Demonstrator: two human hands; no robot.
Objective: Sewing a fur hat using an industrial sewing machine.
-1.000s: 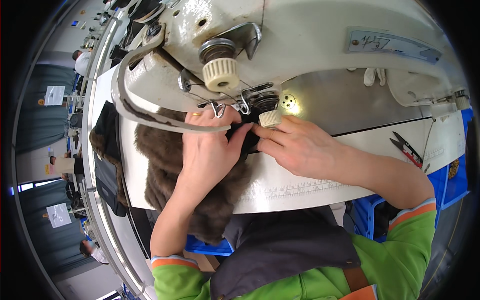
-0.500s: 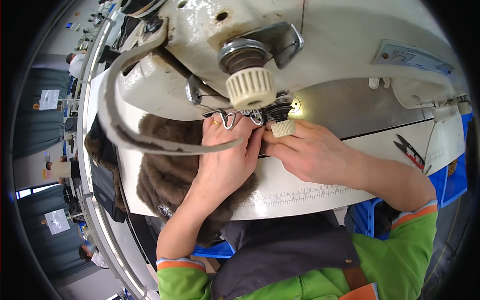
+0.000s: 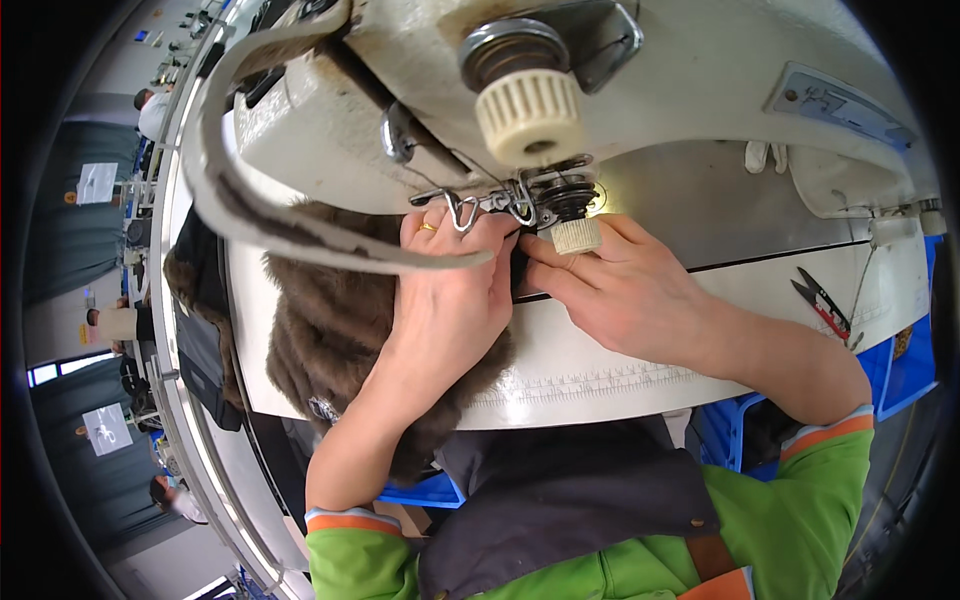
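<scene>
Brown fur fabric [image 3: 325, 310] lies bunched on the white machine table, left of and beneath my left hand [image 3: 452, 290]. That hand wears a ring; its bent fingers press together on the fabric's edge, close under the sewing machine's [image 3: 690, 70] head. Opposite it, my right hand [image 3: 635, 305] pinches the same work from the right, the fingertips partly hidden behind a cream tension knob [image 3: 576, 236]. A narrow dark strip of the fabric shows between the two hands. The needle and presser foot are hidden from sight.
Red-handled thread snips [image 3: 825, 305] lie on the table at the right. A printed ruler scale [image 3: 590, 385] runs along the front edge. Blue bins [image 3: 725, 430] stand below the table. A curved pale guard [image 3: 215, 190] arches over the left side. Other people are in the far left background.
My view has shifted slightly, so the machine's head appears higher and further right. Both hands stay close together on the fabric, with a little more dark material showing between them.
</scene>
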